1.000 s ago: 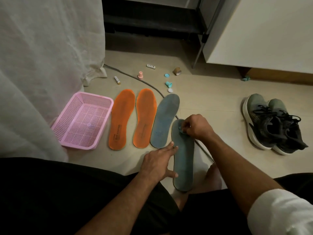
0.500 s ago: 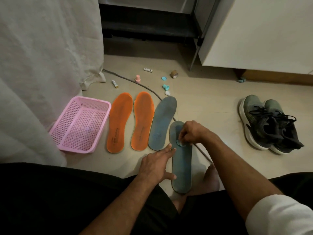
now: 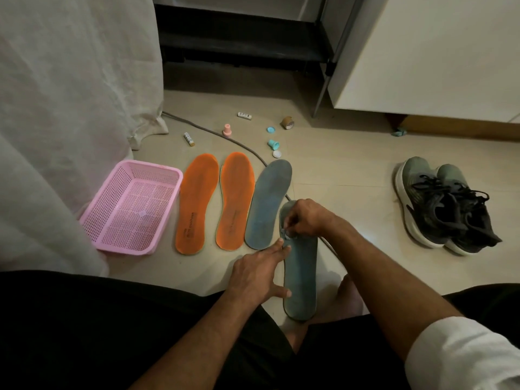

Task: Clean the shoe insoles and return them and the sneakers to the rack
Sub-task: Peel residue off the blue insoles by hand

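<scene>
The grey-blue insole under work (image 3: 302,280) lies flat on the floor directly beneath both hands, lengthwise toward the person, its far end covered by the right hand. The right hand (image 3: 305,218) has its fingers curled, pinching a small pale wipe or pad (image 3: 287,235) against the insole's upper surface; the exact item is too small to identify. This grip suits a scrubbing action at one spot. The left hand (image 3: 260,273) lies open, fingers straight, with fingertips and thumb pressing the insole's near-left edge. Its likely purpose is to pin the thin insole so it does not slide under the rubbing.

Just beyond the left hand's fingertips lies the second grey-blue insole (image 3: 267,201), and further left of it the two orange insoles (image 3: 216,201), side by side in a row. This layout probably keeps each insole within reach for treatment in turn. Left of the row stands a pink mesh basket (image 3: 132,209), holding nothing visible.

Well to the right of the right hand, the pair of sneakers (image 3: 441,204) rests together on the floor. Far ahead of both hands stands the dark shoe rack (image 3: 242,38). Small caps and bottles (image 3: 228,130) and a cable (image 3: 213,133) lie beyond the insoles.
</scene>
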